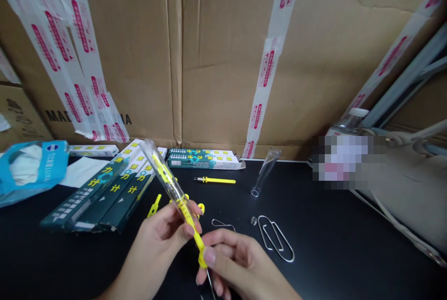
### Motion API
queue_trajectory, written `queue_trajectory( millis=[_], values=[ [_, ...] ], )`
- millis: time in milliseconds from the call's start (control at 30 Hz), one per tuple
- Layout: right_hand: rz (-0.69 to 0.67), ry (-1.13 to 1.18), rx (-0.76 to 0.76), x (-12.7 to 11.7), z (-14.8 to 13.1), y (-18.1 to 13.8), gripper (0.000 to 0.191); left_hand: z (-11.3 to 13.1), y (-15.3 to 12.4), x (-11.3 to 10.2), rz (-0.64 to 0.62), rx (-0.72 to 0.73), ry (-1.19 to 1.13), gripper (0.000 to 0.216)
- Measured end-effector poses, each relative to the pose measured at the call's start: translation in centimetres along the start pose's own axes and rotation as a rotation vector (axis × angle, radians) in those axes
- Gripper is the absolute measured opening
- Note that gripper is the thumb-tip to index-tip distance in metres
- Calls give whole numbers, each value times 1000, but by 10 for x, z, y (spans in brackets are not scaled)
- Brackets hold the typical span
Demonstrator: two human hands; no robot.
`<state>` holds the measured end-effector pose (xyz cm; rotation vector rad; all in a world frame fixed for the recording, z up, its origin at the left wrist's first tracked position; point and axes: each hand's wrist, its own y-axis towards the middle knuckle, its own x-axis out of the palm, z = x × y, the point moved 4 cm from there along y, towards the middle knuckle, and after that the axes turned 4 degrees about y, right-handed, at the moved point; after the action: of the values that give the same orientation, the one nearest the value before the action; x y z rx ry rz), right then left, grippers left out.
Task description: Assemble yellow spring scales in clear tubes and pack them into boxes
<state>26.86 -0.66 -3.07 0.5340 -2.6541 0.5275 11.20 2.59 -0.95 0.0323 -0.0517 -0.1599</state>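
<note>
My left hand (164, 239) pinches a clear plastic tube (164, 174) that slants up to the left, with a yellow plunger (190, 225) inside it. My right hand (237, 262) grips the yellow lower end of that plunger, with a thin metal wire hanging below its fingers. Both hands hover over a black table (331, 244). Close behind them lie small yellow parts (154, 205) and a wire hook (223, 224).
Green and white flat boxes (104, 188) lie at left, another (204, 159) at the back. A yellow rod (214, 180), a spare clear tube (265, 172), large wire clips (275, 239), a blue pack (33, 167) and a cardboard wall (216, 57) surround the spot.
</note>
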Motion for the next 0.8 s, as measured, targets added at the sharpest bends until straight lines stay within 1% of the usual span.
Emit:
queue_trajectory(
  millis=[100,167,200,233,300,433,533,667,800],
  values=[
    [-16,-109,55,-1,-1,0,67,-2,4,-4,36,23,67,44],
    [3,-167,90,-2,-2,-1,75,-5,6,-6,56,22,104,44],
    [18,-185,104,-2,-3,-1,76,-5,6,-7,61,17,114,44],
    [32,-198,111,-2,-3,-1,75,-5,6,-7,63,14,115,45],
    [42,-215,110,-2,-3,-1,66,-4,6,-6,60,7,102,46],
    [22,-265,66,-1,-2,-2,48,0,2,-2,39,15,60,49],
    [23,-271,31,-2,-1,-3,44,-2,-2,3,-21,20,60,46],
    [34,-253,-8,-2,-5,-5,51,-5,-11,12,-163,-38,4,40],
    [21,-247,-33,-1,-7,-5,54,-2,-15,19,-276,-58,-71,38]
  ],
)
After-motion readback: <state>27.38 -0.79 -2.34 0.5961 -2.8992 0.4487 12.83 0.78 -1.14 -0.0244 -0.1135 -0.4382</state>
